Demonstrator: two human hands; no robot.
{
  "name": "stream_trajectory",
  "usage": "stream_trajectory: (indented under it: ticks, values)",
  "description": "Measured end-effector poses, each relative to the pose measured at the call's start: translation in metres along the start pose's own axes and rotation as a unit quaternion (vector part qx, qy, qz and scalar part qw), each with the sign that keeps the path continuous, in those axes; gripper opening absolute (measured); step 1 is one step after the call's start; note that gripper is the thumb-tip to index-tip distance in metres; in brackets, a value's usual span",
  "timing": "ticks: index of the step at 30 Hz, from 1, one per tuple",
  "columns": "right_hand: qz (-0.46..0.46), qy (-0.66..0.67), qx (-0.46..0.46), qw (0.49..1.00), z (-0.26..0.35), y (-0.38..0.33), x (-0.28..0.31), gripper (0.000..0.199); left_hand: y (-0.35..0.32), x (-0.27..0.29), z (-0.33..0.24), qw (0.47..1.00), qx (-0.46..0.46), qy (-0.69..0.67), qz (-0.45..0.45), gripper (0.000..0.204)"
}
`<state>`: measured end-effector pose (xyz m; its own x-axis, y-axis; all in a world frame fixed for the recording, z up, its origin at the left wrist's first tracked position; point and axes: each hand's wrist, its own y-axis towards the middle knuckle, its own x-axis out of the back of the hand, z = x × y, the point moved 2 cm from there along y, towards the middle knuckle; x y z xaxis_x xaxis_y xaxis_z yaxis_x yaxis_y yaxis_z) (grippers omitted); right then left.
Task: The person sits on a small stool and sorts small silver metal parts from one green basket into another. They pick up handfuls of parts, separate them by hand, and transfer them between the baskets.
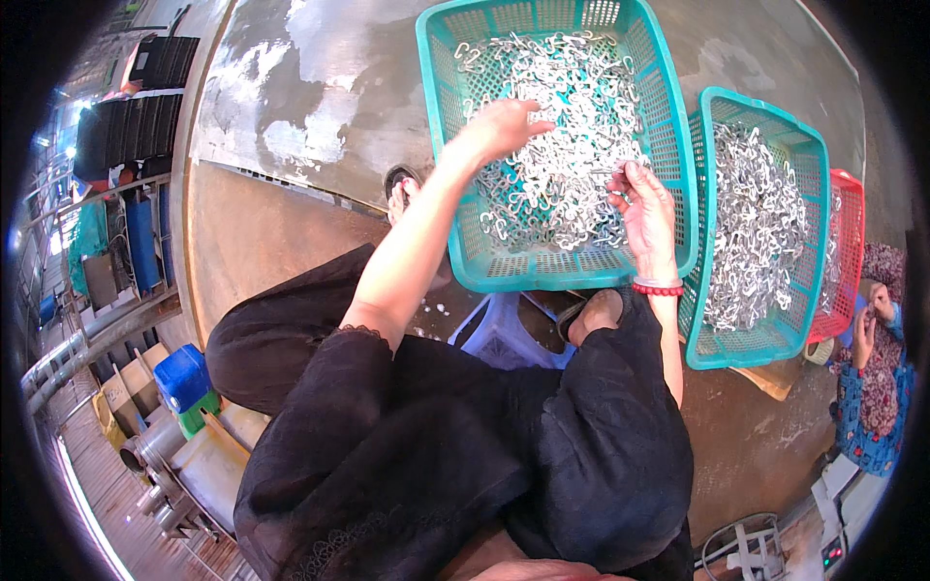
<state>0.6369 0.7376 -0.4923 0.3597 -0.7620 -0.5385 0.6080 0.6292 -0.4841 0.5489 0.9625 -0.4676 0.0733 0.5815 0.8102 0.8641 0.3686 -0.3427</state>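
Observation:
A teal plastic basket (668,145) in front of me holds a heap of small white metal hooks (562,116). My left hand (499,126) reaches into it palm down, fingers stretched over the heap and resting on the hooks. My right hand (647,211), with a red bead bracelet (659,288) on the wrist, is at the near right side of the heap. Its fingers are curled around a few hooks. My black-clothed knees sit below the basket.
A second teal basket (809,155) full of hooks stands to the right, with a red basket (852,208) beyond it. Another person (877,387) sits at far right. A purple stool (499,334) stands under me. Left are a blue container (182,376), black crates (136,121) and metal parts.

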Motion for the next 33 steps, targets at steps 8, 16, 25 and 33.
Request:
stream_trajectory:
  ticks: [8,16,25,33]
  values:
    - [-0.096,-0.048,0.081,0.991,-0.003,0.001,0.013,0.026,-0.043,-0.077,-0.085,0.976,-0.151,-0.120,-0.105,0.015]
    - [-0.130,-0.229,0.148,0.953,-0.005,-0.011,0.005,0.013,-0.062,-0.059,-0.116,0.982,-0.141,0.011,-0.124,0.015]
    - [-0.070,-0.309,0.081,0.945,0.025,0.000,-0.010,0.022,0.034,0.024,-0.011,0.943,-0.021,-0.173,-0.282,0.031]
    - [-0.007,-0.586,0.183,0.789,0.021,0.071,-0.005,0.038,0.007,-0.089,0.013,0.994,0.002,0.106,-0.030,0.072]
